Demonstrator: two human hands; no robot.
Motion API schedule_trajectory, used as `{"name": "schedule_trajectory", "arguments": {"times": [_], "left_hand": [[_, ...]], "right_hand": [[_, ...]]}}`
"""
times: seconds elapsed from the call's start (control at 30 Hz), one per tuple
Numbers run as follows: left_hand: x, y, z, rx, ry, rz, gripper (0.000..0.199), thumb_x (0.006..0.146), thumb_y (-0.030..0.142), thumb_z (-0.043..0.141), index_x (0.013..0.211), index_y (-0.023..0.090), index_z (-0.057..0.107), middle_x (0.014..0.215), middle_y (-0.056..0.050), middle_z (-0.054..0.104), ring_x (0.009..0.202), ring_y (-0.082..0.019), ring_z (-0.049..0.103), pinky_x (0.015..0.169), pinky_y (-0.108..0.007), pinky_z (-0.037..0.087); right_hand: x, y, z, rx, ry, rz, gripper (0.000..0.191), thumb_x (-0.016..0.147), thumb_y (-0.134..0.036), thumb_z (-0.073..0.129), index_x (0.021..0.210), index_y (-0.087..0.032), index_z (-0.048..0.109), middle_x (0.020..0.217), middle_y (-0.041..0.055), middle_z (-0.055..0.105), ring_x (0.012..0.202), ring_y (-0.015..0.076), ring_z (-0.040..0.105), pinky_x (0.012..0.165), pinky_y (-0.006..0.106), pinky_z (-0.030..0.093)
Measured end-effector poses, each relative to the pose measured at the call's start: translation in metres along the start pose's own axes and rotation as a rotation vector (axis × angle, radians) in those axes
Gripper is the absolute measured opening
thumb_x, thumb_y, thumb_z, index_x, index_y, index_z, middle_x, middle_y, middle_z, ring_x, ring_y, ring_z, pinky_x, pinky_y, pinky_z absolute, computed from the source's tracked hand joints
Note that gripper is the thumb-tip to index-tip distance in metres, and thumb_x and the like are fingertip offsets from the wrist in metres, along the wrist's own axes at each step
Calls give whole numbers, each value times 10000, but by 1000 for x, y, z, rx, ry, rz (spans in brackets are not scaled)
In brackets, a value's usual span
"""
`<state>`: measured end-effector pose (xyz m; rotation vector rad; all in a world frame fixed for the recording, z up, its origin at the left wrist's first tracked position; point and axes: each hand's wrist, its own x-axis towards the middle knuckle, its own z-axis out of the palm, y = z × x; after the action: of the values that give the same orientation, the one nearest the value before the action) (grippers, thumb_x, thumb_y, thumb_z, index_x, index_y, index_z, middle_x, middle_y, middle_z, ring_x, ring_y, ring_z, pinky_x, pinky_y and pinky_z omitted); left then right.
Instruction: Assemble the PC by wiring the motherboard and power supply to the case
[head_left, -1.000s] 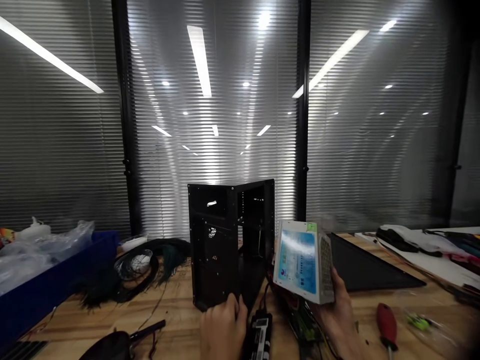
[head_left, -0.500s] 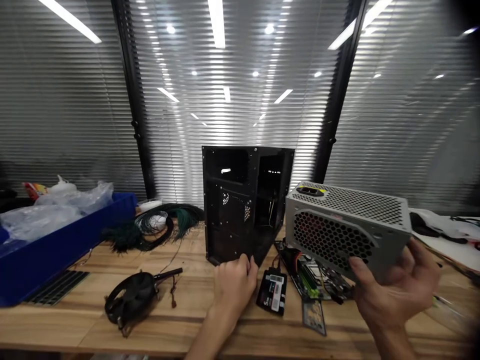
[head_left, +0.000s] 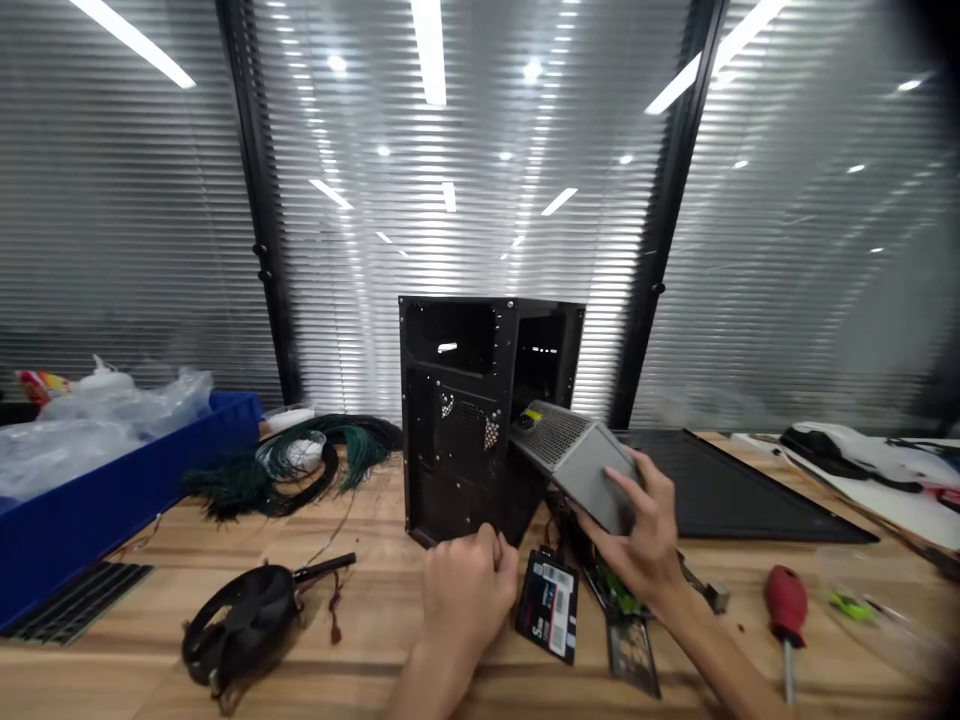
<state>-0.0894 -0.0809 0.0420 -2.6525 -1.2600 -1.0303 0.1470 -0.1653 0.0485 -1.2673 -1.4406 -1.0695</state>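
A black computer case [head_left: 457,440] stands upright at the middle of the table, its right side open. My left hand [head_left: 470,580] is closed at the lower front corner of the case, its fingers curled on the bottom edge. My right hand [head_left: 637,520] grips a grey power supply [head_left: 592,465], tilted, with its left end at the case's open side. Below it lies a green circuit board [head_left: 619,590], partly hidden by the hand. A black drive [head_left: 549,605] with a white label lies just right of my left hand.
At the left are a black fan [head_left: 244,625], dark green wires [head_left: 281,470] and a blue bin [head_left: 150,465] with plastic bags. To the right lie a red screwdriver [head_left: 786,605], a black panel [head_left: 720,490] and a clear plastic bag [head_left: 870,600].
My right hand has moved left and away from me, bringing the power supply against the open side of the case and turning it. The left hand has stayed at the case's corner.
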Motion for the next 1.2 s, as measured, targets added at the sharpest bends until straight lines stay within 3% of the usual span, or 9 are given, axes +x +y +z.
{"name": "schedule_trajectory", "arguments": {"times": [0.17,0.37,0.57,0.73,0.83,0.93,1.03,1.2], "left_hand": [[3,-3,0,34,18,-21,444,1015,397,550,635,238,718,656,-61,765,615,-236,725,535,-340,240],[6,-2,-3,58,-13,-45,436,1009,389,577,651,231,768,691,-77,784,647,-241,739,547,-333,241],[6,-2,-5,80,-19,-36,448,1020,390,557,655,231,762,698,-74,788,652,-239,741,552,-330,249],[4,-2,-5,95,-15,-32,437,1017,389,561,663,235,768,698,-75,788,665,-242,750,558,-338,255],[6,-4,-1,98,-14,-45,438,1002,408,578,638,252,763,693,-65,790,660,-257,752,554,-351,252],[8,-6,4,99,-17,-59,454,990,430,583,603,261,750,678,-63,785,657,-276,753,554,-360,256],[8,-7,6,94,-22,-61,468,999,432,556,609,262,750,683,-71,785,668,-285,755,557,-364,265],[7,-5,8,77,-34,-59,477,1012,403,520,623,257,755,693,-81,788,676,-282,761,563,-363,290]], "right_hand": [[-18,11,31,-145,-290,-69,573,961,-343,664,1487,-216,474,1578,227,428,1372,432,479,1043,606,436],[-7,-11,49,-261,-507,-92,599,915,-287,706,1484,-225,530,1621,208,371,1396,410,400,1115,565,346],[50,-35,83,-372,-529,210,487,939,-346,701,1389,-195,591,1538,196,470,1290,395,437,1038,511,353],[78,-21,110,-348,-574,378,469,903,-343,748,1313,-163,608,1379,178,600,1192,368,502,954,469,393],[78,-4,119,-297,-613,370,472,888,-399,770,1269,-157,629,1217,154,673,1130,347,542,911,432,425],[69,2,123,-238,-639,343,453,870,-413,780,1216,-152,651,1253,174,658,1180,361,531,939,447,447],[58,-6,121,-176,-613,318,494,834,-356,795,1257,-158,635,1391,188,575,1291,376,475,1016,486,450],[42,-33,112,-53,-507,297,470,882,-353,719,1299,-176,598,1420,167,511,1334,336,454,1099,479,463]]}}
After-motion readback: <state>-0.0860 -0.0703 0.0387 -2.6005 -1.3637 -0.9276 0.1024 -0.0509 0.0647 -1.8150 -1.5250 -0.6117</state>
